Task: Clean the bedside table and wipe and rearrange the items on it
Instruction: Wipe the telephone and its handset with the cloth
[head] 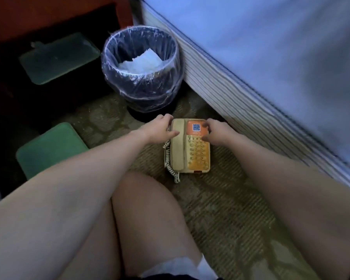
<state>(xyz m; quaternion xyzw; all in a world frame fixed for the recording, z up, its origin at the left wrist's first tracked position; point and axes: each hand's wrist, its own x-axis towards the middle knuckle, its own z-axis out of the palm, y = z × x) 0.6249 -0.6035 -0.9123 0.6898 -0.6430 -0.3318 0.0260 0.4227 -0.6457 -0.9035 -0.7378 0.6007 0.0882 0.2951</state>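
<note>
Head view: the telephone [192, 150] was seen lying flat on the carpet floor [220, 199], not on the counter [49, 17], which was glimpsed at top left, well apart. Its long axis was pointed away from the person, w/ the handset [177, 150] along its left side & the coiled cord [167, 156] beside that. A lined bin [150, 93] was set just beyond its far end.

Both hands were placed at that far end. The left hand [160, 130] was laid over the handset top, fingers [167, 118] curled round the corner, holding it. The right hand [216, 132] was set on the orange label, fingers bent but blurred; grip vs. touch couldn't be told. Neither hand was judged nearer, so a two-handed lift up & left was expected.
</note>
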